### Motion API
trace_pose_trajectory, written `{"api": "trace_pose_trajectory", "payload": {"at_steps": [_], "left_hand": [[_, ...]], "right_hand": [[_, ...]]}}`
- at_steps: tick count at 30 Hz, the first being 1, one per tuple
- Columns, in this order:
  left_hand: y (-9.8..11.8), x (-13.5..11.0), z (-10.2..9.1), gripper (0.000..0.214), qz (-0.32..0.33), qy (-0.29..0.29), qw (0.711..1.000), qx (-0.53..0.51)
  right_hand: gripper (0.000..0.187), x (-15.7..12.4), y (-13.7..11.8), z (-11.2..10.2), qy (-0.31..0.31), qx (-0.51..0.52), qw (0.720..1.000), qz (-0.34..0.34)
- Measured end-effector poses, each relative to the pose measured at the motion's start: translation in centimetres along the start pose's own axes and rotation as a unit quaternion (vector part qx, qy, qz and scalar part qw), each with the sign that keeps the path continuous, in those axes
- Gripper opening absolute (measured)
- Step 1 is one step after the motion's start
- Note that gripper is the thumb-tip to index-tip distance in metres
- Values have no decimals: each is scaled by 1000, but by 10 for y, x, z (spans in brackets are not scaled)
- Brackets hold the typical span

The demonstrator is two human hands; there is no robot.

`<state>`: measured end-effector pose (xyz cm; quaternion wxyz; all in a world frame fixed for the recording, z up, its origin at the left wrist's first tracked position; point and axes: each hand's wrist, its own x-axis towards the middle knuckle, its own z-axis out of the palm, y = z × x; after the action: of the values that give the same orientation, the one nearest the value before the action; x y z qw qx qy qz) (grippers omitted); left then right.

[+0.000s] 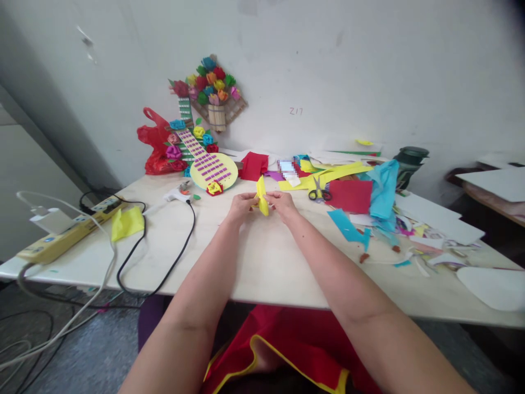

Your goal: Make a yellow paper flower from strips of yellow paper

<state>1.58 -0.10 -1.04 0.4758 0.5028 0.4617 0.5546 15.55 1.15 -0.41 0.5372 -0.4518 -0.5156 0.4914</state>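
Between my two hands, above the middle of the table, is a strip of yellow crepe paper, narrow and standing roughly upright. My left hand pinches it from the left side. On the other side, the fingers of my right hand are closed on it too. A white glue gun with a black cord lies to the left of my left hand. Scissors with dark handles rest to the right, beside a red paper piece.
A yellow power strip and loose cords occupy the left. Behind stand a paper-flower basket and a round yellow decorated board. Blue paper, a dark bottle and paper scraps crowd the right. A phone lies at the back.
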Motion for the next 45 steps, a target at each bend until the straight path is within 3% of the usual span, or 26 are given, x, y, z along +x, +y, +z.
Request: {"api": "trace_pose_trajectory", "payload": {"at_steps": [23,29,36,45], "left_hand": [[1,-1,1,34,12,-41,999,-21],[0,1,1,31,8,-35,998,-48],[0,3,1,30,-16,-27,997,-77],[-2,3,0,34,5,-37,997,-67]], "right_hand": [[20,-3,-2,2,23,-19,1000,-11],[30,-3,-1,2,27,-9,999,-21],[30,-2,-2,1,26,-15,999,-27],[28,-3,-1,2,18,-23,999,-23]]}}
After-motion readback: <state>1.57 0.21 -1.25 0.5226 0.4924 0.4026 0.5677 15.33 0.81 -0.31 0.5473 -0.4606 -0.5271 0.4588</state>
